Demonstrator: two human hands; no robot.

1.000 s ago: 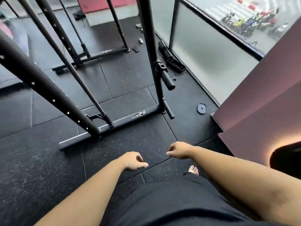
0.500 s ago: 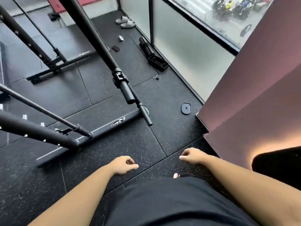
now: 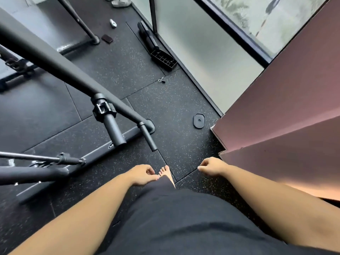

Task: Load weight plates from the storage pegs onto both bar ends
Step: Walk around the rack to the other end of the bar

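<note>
Bar end (image 3: 114,132), bare sleeve w/ no plates, juts from the rack at frame centre-left; bar's other end is cut off. Left hand (image 3: 142,174) and right hand (image 3: 211,166) hang loosely curled, holding nothing, above the rubber floor (image 3: 174,100).

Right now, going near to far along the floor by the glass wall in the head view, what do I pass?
Bare foot → small oval black plate → spring clip → black gridded tray → pale sandals.

Black speckled rubber floor (image 3: 171,100); frosted glass window (image 3: 207,57) beside a pink wall (image 3: 287,85).
</note>
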